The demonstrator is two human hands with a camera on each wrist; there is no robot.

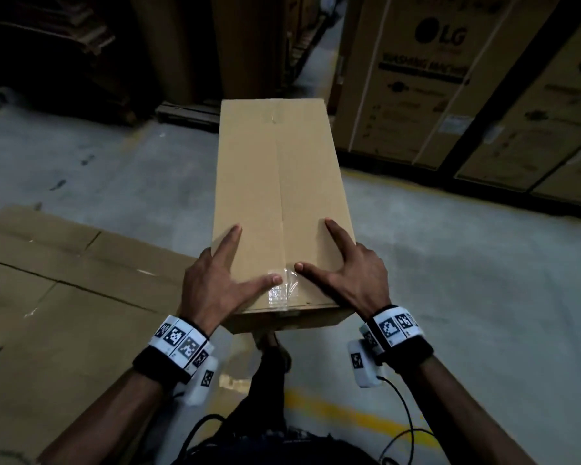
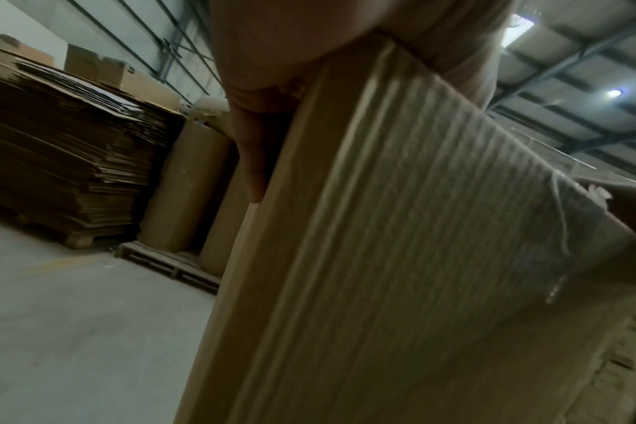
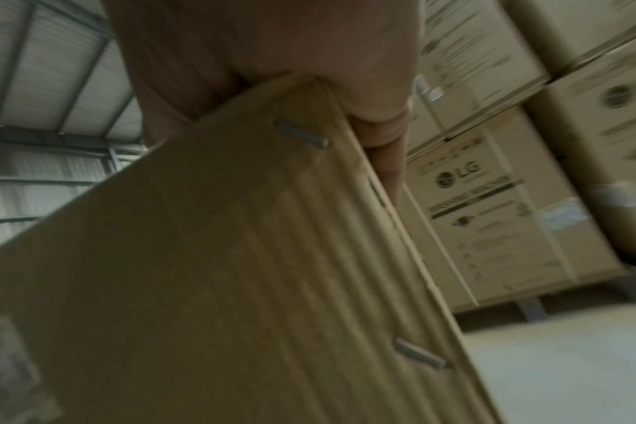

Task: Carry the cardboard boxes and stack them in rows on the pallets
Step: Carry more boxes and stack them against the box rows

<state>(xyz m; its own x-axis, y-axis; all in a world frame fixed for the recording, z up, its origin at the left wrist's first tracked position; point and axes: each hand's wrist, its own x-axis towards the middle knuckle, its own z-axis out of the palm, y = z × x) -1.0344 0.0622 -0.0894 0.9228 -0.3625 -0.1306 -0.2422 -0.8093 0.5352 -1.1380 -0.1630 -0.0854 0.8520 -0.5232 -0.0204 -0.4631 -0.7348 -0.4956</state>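
Note:
A long plain cardboard box (image 1: pixel 279 196), taped along its top seam, is held off the floor and points away from me. My left hand (image 1: pixel 222 280) grips its near left corner, thumb and index finger spread on top and the other fingers (image 2: pixel 253 160) down the side. At the near right corner my right hand (image 1: pixel 349 273) grips it the same way, its fingers (image 3: pixel 385 134) over the side edge. The box end (image 2: pixel 400 229) fills the left wrist view. A stapled box face (image 3: pixel 236 258) fills the right wrist view.
Flattened cardboard sheets (image 1: pixel 47 280) cover the floor at my left. Tall printed washing-machine cartons (image 1: pixel 416 78) line the right side. A wooden pallet (image 1: pixel 188 112) with tall brown rolls (image 1: pixel 182 45) stands ahead, beside a stack of flat cardboard (image 2: pixel 55 157). A yellow floor line (image 1: pixel 342 414) runs by my feet.

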